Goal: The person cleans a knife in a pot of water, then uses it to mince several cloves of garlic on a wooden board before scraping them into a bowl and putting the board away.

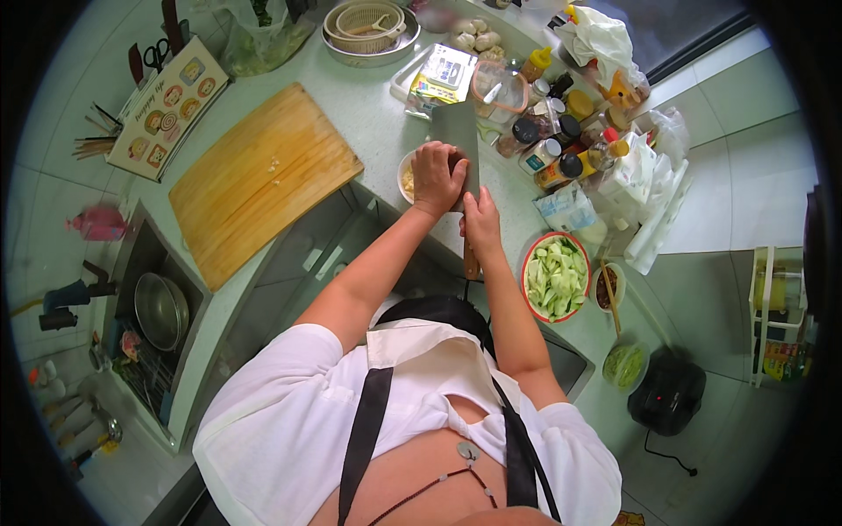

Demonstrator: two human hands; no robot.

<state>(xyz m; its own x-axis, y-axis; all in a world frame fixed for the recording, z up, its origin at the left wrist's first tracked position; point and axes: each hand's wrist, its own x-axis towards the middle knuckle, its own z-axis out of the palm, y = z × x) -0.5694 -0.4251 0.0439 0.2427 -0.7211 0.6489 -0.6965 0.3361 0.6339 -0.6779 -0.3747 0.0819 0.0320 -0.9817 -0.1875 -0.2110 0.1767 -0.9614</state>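
Observation:
My right hand (481,221) is closed round the wooden handle of a cleaver (454,123), whose broad blade points away from me over the counter. Against the blade's left side is my left hand (436,178), palm down with its fingers bent. Something dark reddish-brown shows between that hand and the blade; I cannot make out what it is. Partly covered by my left hand, a small white bowl (403,179) holds chopped pale bits, likely garlic. To the left lies a wooden cutting board (263,180) with a few pale crumbs on it.
Right of my hands stand a red-rimmed plate (524,272) of sliced green vegetable, a bowl (620,285) with chopsticks and many seasoning bottles (544,156). Farther off are a metal basin (373,58) and garlic bulbs (475,35). A knife holder (167,114) and the sink (197,337) are left.

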